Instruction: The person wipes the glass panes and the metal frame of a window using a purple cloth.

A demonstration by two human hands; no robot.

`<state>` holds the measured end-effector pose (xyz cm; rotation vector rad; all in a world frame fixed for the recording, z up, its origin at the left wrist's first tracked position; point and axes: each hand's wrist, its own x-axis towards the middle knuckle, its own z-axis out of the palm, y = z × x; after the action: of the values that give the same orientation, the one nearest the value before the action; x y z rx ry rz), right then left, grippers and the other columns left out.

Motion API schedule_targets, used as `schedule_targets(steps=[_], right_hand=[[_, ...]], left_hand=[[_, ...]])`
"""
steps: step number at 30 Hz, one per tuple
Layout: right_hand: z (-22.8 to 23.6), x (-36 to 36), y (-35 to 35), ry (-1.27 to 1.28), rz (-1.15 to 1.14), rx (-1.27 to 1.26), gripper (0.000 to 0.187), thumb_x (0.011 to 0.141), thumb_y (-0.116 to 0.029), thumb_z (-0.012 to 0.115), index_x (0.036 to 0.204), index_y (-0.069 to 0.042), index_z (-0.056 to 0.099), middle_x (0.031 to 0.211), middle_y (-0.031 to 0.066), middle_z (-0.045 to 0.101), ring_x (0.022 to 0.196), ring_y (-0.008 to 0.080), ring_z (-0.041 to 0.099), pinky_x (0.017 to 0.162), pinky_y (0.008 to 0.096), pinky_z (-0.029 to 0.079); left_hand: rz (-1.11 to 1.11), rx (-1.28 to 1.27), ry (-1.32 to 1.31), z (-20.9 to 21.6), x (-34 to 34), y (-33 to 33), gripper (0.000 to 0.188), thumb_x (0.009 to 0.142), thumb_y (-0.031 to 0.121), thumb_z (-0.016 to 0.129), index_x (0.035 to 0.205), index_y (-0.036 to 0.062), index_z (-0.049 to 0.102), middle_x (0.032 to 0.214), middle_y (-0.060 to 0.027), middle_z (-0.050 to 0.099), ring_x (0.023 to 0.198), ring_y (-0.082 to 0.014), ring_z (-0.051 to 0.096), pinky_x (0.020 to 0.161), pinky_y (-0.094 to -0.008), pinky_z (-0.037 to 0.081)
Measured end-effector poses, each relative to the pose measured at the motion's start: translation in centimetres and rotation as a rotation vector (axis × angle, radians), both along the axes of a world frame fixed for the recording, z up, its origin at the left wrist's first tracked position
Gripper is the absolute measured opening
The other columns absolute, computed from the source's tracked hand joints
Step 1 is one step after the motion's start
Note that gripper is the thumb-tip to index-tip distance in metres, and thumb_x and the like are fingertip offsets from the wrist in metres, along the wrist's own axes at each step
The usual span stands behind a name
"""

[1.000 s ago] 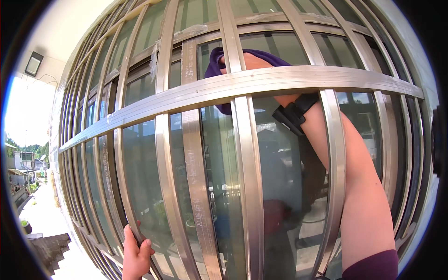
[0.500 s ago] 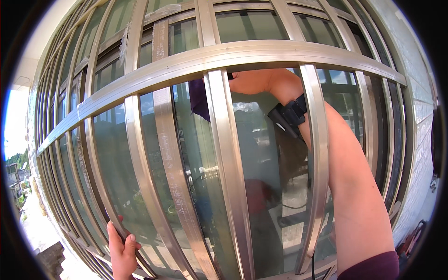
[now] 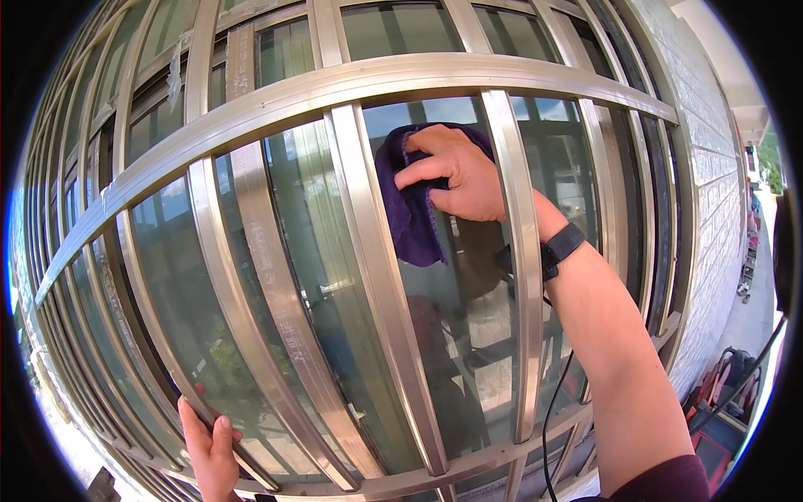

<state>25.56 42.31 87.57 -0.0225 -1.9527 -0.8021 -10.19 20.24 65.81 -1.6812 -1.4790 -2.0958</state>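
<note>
My right hand (image 3: 456, 174) reaches in between the upright bars of a metal window grille (image 3: 368, 78). Its bent fingers hold a dark purple cloth (image 3: 416, 227) bunched against the window glass (image 3: 460, 335), just under the thick crossbar. Part of the cloth lies beneath the palm, out of sight. A black strap with a small device (image 3: 562, 247) circles my right wrist. At lower left, my left hand (image 3: 211, 452) is closed round a slim upright bar (image 3: 157, 318), thumb on one side and fingers partly hidden behind it.
Upright bars stand close together in front of the glass. A thin black cable (image 3: 550, 418) hangs beside my right forearm. To the right runs a pale tiled wall (image 3: 711, 192), with tools and a red container (image 3: 713, 460) on the ground below. Reflections cover the panes.
My right hand and the purple cloth have come out from behind a bar, shifting right and down across the glass. The view has turned rightward. My left hand keeps its hold.
</note>
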Motion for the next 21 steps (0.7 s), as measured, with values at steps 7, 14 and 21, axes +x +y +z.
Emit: schedule_targets(steps=[7, 14, 21], right_hand=[[-4.6, 2.4, -0.6, -0.091, -0.112, -0.281, 0.044, 0.061, 0.007, 0.062, 0.096, -0.017, 0.072, 0.107, 0.0104, 0.061, 0.103, 0.0287, 0.052, 0.094, 0.0366, 0.042], [-9.7, 4.5, -1.1, -0.206, -0.108, -0.411, 0.042, 0.058, 0.01, 0.067, 0.091, -0.016, 0.071, 0.094, 0.0058, 0.061, 0.092, 0.0284, 0.055, 0.085, 0.0353, 0.045], [-15.2, 5.9, -1.5, -0.58, -0.221, -1.148, 0.034, 0.072, 0.004, 0.06, 0.1, -0.012, 0.071, 0.099, 0.0088, 0.067, 0.094, 0.0247, 0.06, 0.082, 0.033, 0.047]], left_hand=[[0.007, 0.0, 0.001, 0.7, 0.7, 0.4, 0.055, 0.09, 0.004, 0.052, 0.139, -0.0001, 0.028, 0.108, -0.0075, 0.048, 0.072, -0.0104, 0.048, 0.062, -0.0235, 0.047], [-0.071, -0.034, 0.005, 0.7, -0.2, -0.2, 0.055, 0.089, 0.0, 0.049, 0.14, 0.0005, 0.027, 0.116, -0.0069, 0.044, 0.077, -0.0111, 0.048, 0.064, -0.0247, 0.047], [-0.094, -0.034, -0.005, 1.1, 0.1, -0.4, 0.053, 0.085, -0.003, 0.046, 0.135, 0.0002, 0.031, 0.097, -0.0063, 0.047, 0.071, -0.0108, 0.048, 0.063, -0.0242, 0.045]])
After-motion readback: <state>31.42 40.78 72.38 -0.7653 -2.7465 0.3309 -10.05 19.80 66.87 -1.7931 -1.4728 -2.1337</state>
